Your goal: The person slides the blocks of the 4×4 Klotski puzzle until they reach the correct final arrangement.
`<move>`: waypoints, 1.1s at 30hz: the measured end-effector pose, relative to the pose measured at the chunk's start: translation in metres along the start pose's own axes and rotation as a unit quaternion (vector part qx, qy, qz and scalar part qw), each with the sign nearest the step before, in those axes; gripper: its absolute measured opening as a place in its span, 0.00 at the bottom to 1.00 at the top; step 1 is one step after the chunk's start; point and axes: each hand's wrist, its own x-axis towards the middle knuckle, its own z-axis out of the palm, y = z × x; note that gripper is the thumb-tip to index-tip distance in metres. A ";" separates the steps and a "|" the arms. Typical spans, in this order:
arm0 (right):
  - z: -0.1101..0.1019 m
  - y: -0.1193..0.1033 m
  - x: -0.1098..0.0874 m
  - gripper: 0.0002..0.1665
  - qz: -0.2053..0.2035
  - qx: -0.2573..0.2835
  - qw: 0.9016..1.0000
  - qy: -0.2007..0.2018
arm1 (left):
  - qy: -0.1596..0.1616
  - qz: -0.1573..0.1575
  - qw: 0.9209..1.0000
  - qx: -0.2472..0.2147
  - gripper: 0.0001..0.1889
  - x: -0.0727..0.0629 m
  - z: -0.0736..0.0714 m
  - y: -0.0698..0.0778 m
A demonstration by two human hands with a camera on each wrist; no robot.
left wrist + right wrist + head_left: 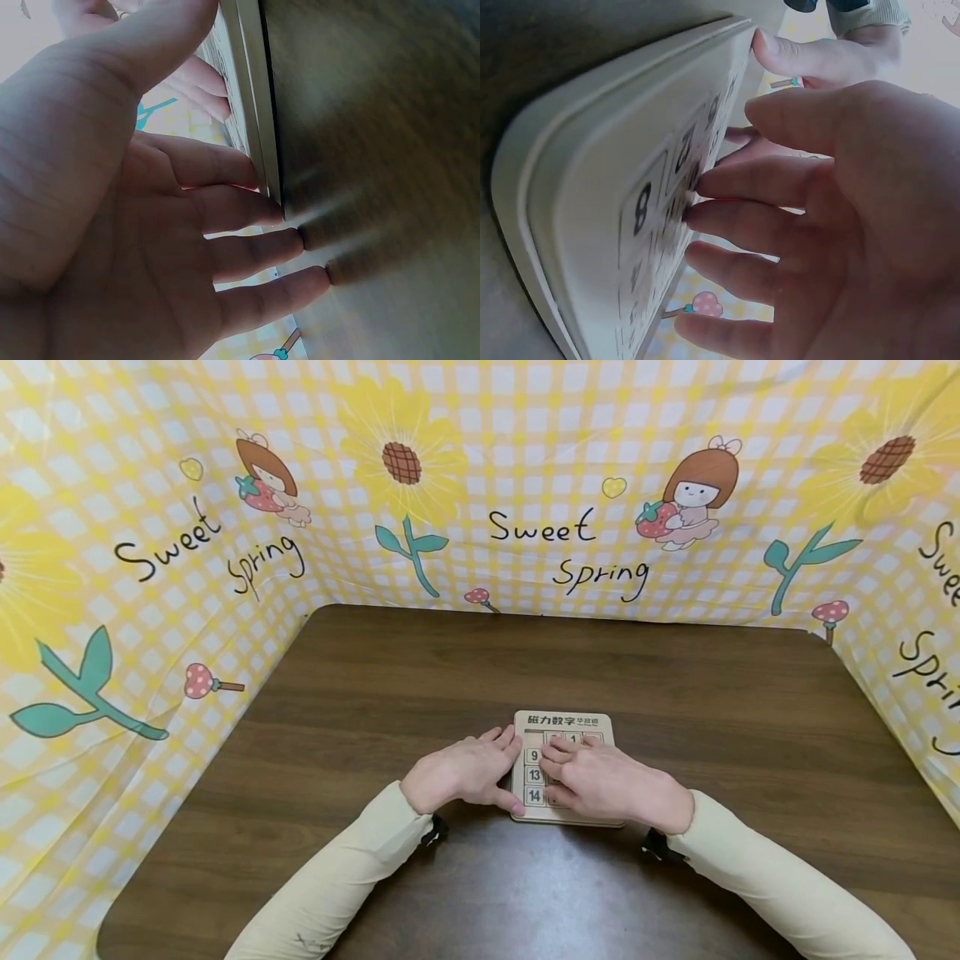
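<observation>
A wooden number slide puzzle (564,722) lies flat on the table, its numbered tiles partly hidden under my right hand. Tiles such as the 13 tile (534,775) and 14 tile (534,796) show along its left column, and a bare slot (533,737) shows at the upper left. My left hand (480,770) rests along the puzzle's left edge, thumb at the lower left corner, fingers extended with tips reaching the tabletop. My right hand (607,781) lies over the tiles, its index and middle fingertips touching them in the right wrist view; the 8 tile (642,208) is visible there.
The brown wooden table (405,668) extends on all sides of the puzzle. A yellow checked cloth (525,460) with flowers and lettering hangs as walls at the back and both sides. Dark wrist straps (662,846) show at the sleeve cuffs.
</observation>
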 end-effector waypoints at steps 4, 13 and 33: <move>-0.001 0.005 0.000 0.29 0.020 -0.011 1.000 0.003 | 0.004 0.001 1.000 0.002 0.55 0.000 0.000 0.000; -0.001 0.012 0.001 0.30 0.025 -0.016 1.000 0.005 | 0.010 0.011 1.000 0.000 0.54 -0.001 0.000 -0.001; 0.007 0.002 0.015 0.34 0.026 0.017 0.999 -0.016 | 0.000 0.005 1.000 -0.004 0.55 -0.001 0.000 0.000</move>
